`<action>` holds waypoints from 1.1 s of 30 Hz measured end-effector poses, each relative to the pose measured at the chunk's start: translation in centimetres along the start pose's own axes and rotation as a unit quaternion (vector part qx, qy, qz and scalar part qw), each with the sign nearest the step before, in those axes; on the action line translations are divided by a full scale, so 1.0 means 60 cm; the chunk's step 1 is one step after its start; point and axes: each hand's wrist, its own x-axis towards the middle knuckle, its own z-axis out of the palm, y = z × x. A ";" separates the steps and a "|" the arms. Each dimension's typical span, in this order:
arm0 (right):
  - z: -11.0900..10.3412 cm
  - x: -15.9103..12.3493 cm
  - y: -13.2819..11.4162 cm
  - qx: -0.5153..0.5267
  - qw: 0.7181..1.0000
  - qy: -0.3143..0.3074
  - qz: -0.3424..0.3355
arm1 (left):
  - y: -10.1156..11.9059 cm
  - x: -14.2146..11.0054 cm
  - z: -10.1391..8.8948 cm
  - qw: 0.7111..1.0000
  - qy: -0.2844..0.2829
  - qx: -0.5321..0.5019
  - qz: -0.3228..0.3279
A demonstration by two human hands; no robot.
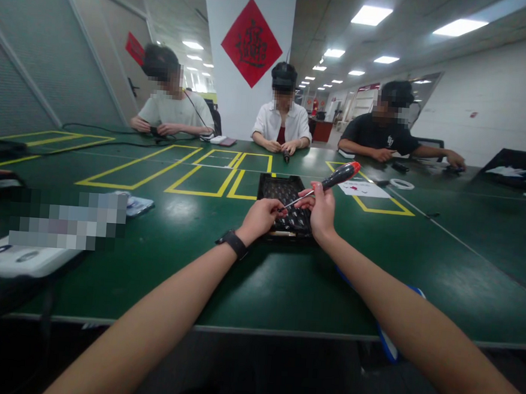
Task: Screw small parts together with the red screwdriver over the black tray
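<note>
While left hand (fingertips together) and right hand (pinching screwdriver) partly hid centre tray, paper and white ring lay right.

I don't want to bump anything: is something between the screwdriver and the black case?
Only the left hand: its fingers are at the tip of the screwdriver, over the left part of the black case. Nothing else visible stands between them.

Screwdriver tip: unclear (too small) | white device: partly pixelated
</note>
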 end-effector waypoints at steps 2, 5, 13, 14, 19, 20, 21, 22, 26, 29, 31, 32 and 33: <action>0.000 -0.001 0.000 0.002 1.000 -0.002 0.000 | -0.003 0.000 0.001 1.000 -0.004 -0.015 -0.004; -0.001 -0.002 0.001 -0.002 1.000 -0.013 -0.002 | -0.006 0.001 0.003 1.000 -0.004 -0.022 -0.009; -0.001 -0.005 0.001 -0.023 0.999 -0.016 -0.031 | -0.010 0.002 0.006 0.999 -0.005 -0.047 -0.006; -0.001 -0.005 0.001 -0.024 0.999 -0.016 -0.031 | -0.010 0.002 0.005 0.999 -0.004 -0.048 -0.004; 0.000 -0.008 -0.002 -0.024 0.999 -0.022 -0.030 | -0.006 -0.001 0.003 0.999 -0.004 -0.043 -0.020; 0.000 -0.008 -0.002 -0.023 0.999 -0.025 -0.029 | -0.004 -0.001 0.003 0.999 -0.006 -0.043 -0.022; 0.000 -0.009 -0.002 -0.020 0.999 -0.028 -0.030 | -0.003 -0.002 0.002 0.999 -0.008 -0.044 -0.023; 0.000 -0.010 -0.002 -0.018 0.999 -0.032 -0.031 | -0.002 -0.002 0.002 0.999 -0.011 -0.045 -0.023; 0.002 -0.014 -0.004 -0.011 0.998 -0.046 -0.048 | 0.002 -0.001 0.000 0.999 -0.018 -0.039 -0.022; 0.002 -0.014 -0.004 -0.011 0.998 -0.044 -0.052 | 0.004 -0.001 -0.001 0.999 -0.016 -0.033 -0.025; 0.002 -0.012 -0.002 -0.015 0.998 -0.039 -0.046 | 0.003 -0.001 -0.002 0.999 -0.017 -0.030 -0.025; 0.001 -0.010 -0.001 -0.018 0.998 -0.039 -0.041 | 0.003 -0.002 -0.002 0.999 -0.018 -0.030 -0.024; 0.001 -0.008 0.000 -0.023 0.998 -0.041 -0.035 | 0.002 -0.002 -0.002 0.999 -0.020 -0.030 -0.022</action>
